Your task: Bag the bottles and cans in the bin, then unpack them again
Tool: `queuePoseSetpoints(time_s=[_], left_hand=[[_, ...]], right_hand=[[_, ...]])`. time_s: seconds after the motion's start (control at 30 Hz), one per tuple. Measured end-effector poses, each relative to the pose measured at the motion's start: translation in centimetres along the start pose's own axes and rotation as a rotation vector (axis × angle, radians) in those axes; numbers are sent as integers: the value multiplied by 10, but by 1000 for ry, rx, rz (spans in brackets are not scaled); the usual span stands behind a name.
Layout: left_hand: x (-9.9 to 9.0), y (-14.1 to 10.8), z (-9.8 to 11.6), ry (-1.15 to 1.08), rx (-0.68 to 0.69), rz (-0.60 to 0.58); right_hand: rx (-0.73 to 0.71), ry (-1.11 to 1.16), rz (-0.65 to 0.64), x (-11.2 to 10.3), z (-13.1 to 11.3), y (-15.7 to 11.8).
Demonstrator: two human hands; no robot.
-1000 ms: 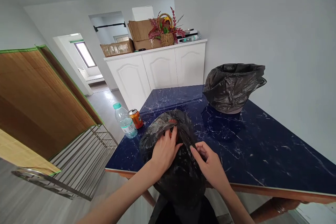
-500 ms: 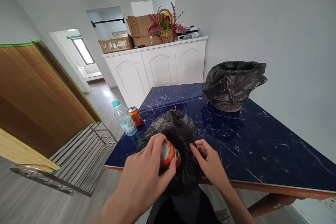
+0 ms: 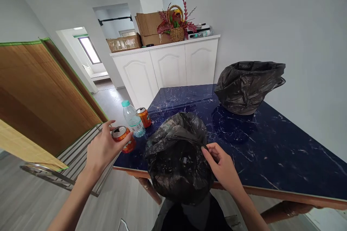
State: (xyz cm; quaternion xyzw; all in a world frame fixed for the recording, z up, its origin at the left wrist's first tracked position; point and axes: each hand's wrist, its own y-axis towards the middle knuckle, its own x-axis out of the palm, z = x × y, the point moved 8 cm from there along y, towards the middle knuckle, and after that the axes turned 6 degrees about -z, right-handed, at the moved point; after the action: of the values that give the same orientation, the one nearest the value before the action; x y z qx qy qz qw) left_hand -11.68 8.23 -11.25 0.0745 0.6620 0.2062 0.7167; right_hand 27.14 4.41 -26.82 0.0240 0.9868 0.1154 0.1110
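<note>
On the table's left corner stands an orange drink can (image 3: 126, 145), upright, its opened top facing up. My left hand (image 3: 104, 148) is around this can with fingers spread; the thumb crosses in front of it, and the other fingertips look apart from its rim. A clear water bottle (image 3: 135, 122) with a teal cap and a second orange can (image 3: 145, 120) stand just behind. My right hand (image 3: 219, 162) pinches the rim of a black plastic bag (image 3: 179, 184), which sits at the table's near edge by my lap, its mouth open. What is inside is too dark to make out.
A bin lined with a black bag (image 3: 246, 92) stands at the back right of the blue marble-patterned table (image 3: 273, 151). A metal rack (image 3: 78, 155) is on the left. Behind, a white cabinet (image 3: 173, 65) holds cardboard boxes and a flower basket (image 3: 176, 34).
My left hand has carried the orange can from the black bag's mouth leftward to the table corner beside the bottle, and its fingers have spread. My right hand keeps hold of the bag's rim.
</note>
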Motion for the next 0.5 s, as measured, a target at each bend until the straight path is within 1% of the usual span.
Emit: queuePoseSetpoints(time_s=[0.07,0.13,0.23,0.3,0.4,0.47,0.5], left_hand=[[16,10,-6,-13,-19,-51],[28,17,-9,-34,-31,-78],[38,23,-8,-54,-40,-75],[41,24,-6,-48,-45,-63],[44,24,-2,-45,-33,-78],[39,20,-1,-20,-22,-53],[32,16,1,-3,-21,-3]], right_hand=[[4,6,-3,0,1,0],[7,6,-6,0,2,0],[4,-1,-8,0,1,0],[-2,0,-3,0,1,0],[-2,7,-3,0,2,0],[-2,12,-7,0,3,0],[-1,14,-11,0,4,0]])
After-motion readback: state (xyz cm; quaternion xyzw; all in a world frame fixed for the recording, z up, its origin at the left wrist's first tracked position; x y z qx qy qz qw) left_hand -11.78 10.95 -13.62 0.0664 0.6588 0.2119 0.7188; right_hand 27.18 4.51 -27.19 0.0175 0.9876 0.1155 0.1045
